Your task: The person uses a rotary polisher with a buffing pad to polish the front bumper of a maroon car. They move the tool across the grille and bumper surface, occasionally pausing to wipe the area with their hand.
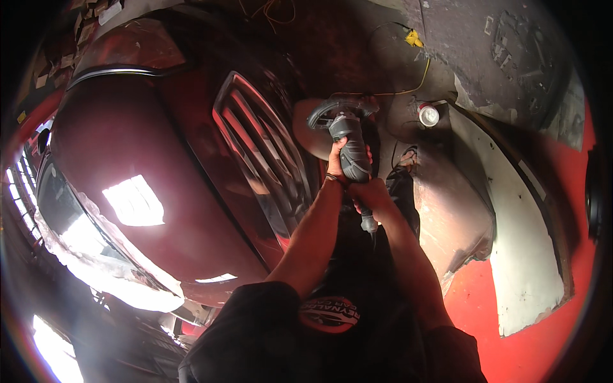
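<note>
Both my hands are on a grey and black power polisher (354, 150) with a loop handle at its far end. My left hand (336, 161) wraps the body from its left side, the thumb lying on top. Nearer to me, my right hand (372, 196) closes around the rear end, where the cord leaves the tool. A pale round shape (308, 133) shows beside the tool's head; whether it is the pad, I cannot tell. To the left of the tool stands a dark red car (147, 153), its slatted grille (255, 137) close to my left forearm.
Plastic sheeting (108, 268) edges the car's windshield. At right, a white curved panel (523, 249) stands by the red floor (485, 319), near a brownish sheet-covered piece (447, 204). A white cup (428, 115) sits farther off. A yellow cord connector (414, 38) lies beyond.
</note>
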`<state>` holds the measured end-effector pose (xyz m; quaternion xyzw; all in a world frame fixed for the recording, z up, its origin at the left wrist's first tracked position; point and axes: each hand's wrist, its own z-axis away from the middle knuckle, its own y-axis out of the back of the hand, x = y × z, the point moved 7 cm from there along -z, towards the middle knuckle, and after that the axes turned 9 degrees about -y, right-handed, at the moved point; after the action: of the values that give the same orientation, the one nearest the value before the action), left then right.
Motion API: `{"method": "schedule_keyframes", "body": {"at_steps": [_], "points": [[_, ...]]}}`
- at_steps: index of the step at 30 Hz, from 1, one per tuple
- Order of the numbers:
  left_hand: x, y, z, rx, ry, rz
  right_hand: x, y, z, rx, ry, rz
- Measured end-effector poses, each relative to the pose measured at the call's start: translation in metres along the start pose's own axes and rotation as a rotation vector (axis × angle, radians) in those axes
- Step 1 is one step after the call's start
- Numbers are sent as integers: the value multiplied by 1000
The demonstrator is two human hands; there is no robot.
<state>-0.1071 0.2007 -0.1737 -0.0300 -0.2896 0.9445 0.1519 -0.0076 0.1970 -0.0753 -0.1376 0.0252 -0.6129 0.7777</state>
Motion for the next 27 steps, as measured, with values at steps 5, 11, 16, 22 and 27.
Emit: {"method": "schedule_keyframes", "body": {"at_steps": [5,11,16,22,27], "points": [[30,-16,-24,2,-25,-46,-40,-6,-5,12,58,17],[63,-48,-53,-104,-122,-81,-93,-13,-1,-27,218,37],[91,-87,-67,-126,-131,-10,-136,-15,-6,-35,293,93],[122,-134,-86,-110,-231,57,-203,-15,-17,10,342,324],[128,-111,-120,-109,-171,71,-220,-8,-34,-141,229,353]]}}
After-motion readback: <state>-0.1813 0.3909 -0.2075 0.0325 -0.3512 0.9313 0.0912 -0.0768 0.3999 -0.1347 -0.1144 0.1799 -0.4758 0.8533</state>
